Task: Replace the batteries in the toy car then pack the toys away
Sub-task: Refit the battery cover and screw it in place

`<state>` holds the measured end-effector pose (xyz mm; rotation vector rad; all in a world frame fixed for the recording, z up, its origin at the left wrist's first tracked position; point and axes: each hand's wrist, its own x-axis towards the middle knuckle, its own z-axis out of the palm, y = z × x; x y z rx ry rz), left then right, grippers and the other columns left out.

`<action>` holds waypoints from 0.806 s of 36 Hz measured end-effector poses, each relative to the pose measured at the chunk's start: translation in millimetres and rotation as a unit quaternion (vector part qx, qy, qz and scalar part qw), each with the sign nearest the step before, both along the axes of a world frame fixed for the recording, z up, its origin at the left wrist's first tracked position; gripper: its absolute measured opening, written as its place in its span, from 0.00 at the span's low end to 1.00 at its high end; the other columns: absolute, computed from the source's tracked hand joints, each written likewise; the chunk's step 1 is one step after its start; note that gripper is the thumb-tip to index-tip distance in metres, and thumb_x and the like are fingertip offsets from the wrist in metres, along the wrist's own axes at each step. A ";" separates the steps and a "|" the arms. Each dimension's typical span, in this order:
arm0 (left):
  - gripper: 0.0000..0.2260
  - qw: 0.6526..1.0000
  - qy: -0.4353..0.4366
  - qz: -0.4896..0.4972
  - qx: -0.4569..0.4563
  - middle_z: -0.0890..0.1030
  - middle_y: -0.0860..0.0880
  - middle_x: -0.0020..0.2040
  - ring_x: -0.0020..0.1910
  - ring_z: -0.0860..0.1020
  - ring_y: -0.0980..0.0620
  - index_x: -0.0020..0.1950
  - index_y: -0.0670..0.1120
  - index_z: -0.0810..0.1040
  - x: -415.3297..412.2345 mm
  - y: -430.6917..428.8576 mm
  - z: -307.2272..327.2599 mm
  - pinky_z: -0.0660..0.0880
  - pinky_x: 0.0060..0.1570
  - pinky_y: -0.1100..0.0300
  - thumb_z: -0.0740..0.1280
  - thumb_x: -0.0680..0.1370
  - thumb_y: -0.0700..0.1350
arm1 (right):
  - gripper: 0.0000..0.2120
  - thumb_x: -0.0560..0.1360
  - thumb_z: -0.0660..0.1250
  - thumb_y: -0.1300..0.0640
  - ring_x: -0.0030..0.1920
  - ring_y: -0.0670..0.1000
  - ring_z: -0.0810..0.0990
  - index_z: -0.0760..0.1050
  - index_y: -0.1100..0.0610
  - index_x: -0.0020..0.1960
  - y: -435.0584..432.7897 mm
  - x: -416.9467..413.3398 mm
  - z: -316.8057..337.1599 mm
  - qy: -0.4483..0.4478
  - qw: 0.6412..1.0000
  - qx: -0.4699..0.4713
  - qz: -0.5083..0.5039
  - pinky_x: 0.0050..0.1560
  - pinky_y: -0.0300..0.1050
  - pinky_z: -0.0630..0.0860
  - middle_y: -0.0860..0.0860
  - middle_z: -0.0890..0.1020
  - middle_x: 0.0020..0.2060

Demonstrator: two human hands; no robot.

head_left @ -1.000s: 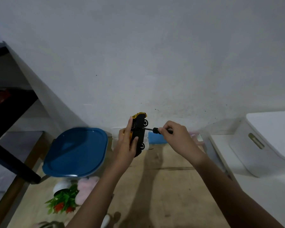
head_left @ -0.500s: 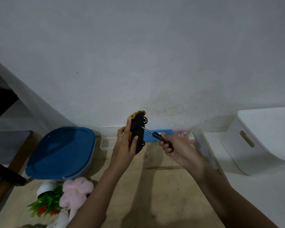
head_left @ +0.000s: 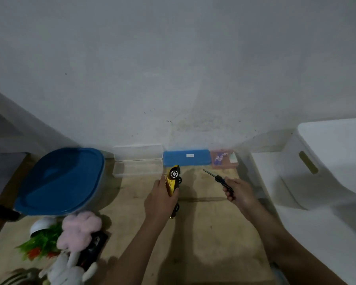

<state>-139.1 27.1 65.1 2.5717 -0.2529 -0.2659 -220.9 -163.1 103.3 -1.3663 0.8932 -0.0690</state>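
Observation:
My left hand grips a yellow toy car with black wheels, held on its side above the wooden floor, nose pointing toward the wall. My right hand holds a small black screwdriver, its tip pointing up and left, well apart from the car. An open clear plastic case lies against the wall left of the car. A blue flat case and a small pink box lie behind the car.
A tub with a blue lid stands at the left. A pink plush toy, a fake plant in a white pot and other toys lie at the lower left. A white storage bin stands at the right.
The screwdriver has come away from the car's underside and moved right. My left hand has turned the car so its yellow side shows and lowered it. The camera has tilted down.

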 end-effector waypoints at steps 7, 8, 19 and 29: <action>0.22 0.997 -0.018 -0.017 0.068 0.74 0.48 0.57 0.51 0.78 0.45 0.65 0.48 0.70 -9.5 -22.4 -22.9 0.72 0.42 0.56 0.60 0.77 0.60 | 0.09 0.79 0.59 0.59 0.29 0.47 0.68 0.75 0.62 0.45 -16.9 -25.9 -27.5 0.032 0.999 0.020 -0.013 0.30 0.39 0.66 0.54 0.73 0.31; 0.22 0.997 -0.024 -0.016 0.069 0.74 0.48 0.57 0.51 0.78 0.45 0.64 0.49 0.71 -9.0 -24.6 -24.8 0.72 0.43 0.55 0.60 0.76 0.60 | 0.09 0.79 0.59 0.59 0.29 0.47 0.68 0.75 0.63 0.47 -19.2 -28.2 -29.7 0.030 0.999 0.021 -0.015 0.30 0.39 0.66 0.54 0.73 0.31; 0.25 0.985 0.154 -0.075 -0.008 0.52 0.40 0.75 0.73 0.53 0.37 0.77 0.53 0.52 -18.0 -55.2 -31.5 0.58 0.68 0.43 0.54 0.81 0.53 | 0.10 0.79 0.60 0.58 0.29 0.48 0.70 0.76 0.64 0.49 -35.5 -45.8 -51.3 0.040 0.999 -0.022 -0.022 0.29 0.39 0.68 0.54 0.74 0.31; 0.31 0.982 0.121 -0.101 0.107 0.52 0.41 0.75 0.72 0.54 0.38 0.77 0.55 0.47 -35.0 -73.4 -34.7 0.63 0.65 0.44 0.59 0.78 0.57 | 0.05 0.79 0.58 0.59 0.40 0.48 0.76 0.73 0.56 0.49 -43.2 -61.6 -65.9 0.068 0.990 -0.124 -0.010 0.40 0.41 0.72 0.51 0.80 0.41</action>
